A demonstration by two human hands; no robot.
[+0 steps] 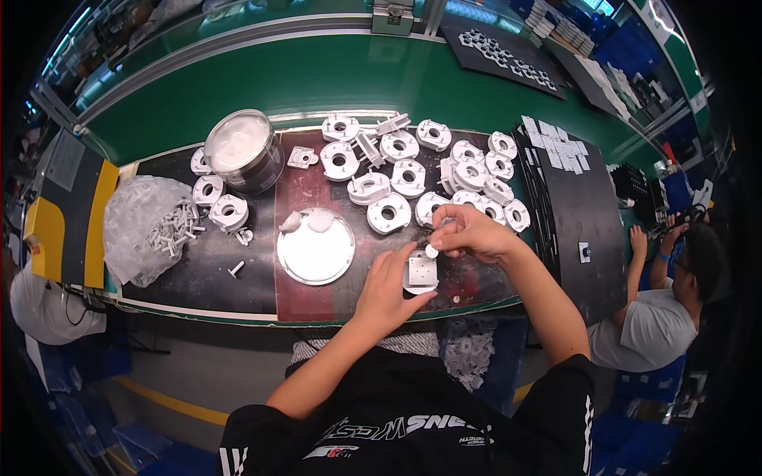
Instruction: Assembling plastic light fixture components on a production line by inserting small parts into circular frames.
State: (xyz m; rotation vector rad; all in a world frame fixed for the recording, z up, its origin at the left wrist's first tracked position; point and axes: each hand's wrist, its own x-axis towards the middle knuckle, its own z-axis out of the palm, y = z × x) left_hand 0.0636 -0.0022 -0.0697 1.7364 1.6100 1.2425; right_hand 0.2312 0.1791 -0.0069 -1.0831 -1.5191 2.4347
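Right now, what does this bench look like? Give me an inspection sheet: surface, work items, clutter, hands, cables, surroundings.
Surface: dark mat on a green bench, with a reddish strip under the round metal plate.
Work items: small white square part under both hands; a tiny white piece pinched above it.
Clutter: heap of white ring parts, metal tub of white paste, clear bag of small white pegs, white dabs on the plate.
Hands: left hand steadies the square part; right hand pinches the tiny piece.
Cables: nothing seen on the mat.
Surroundings: another person seated to the right; black tray of white tiles alongside.
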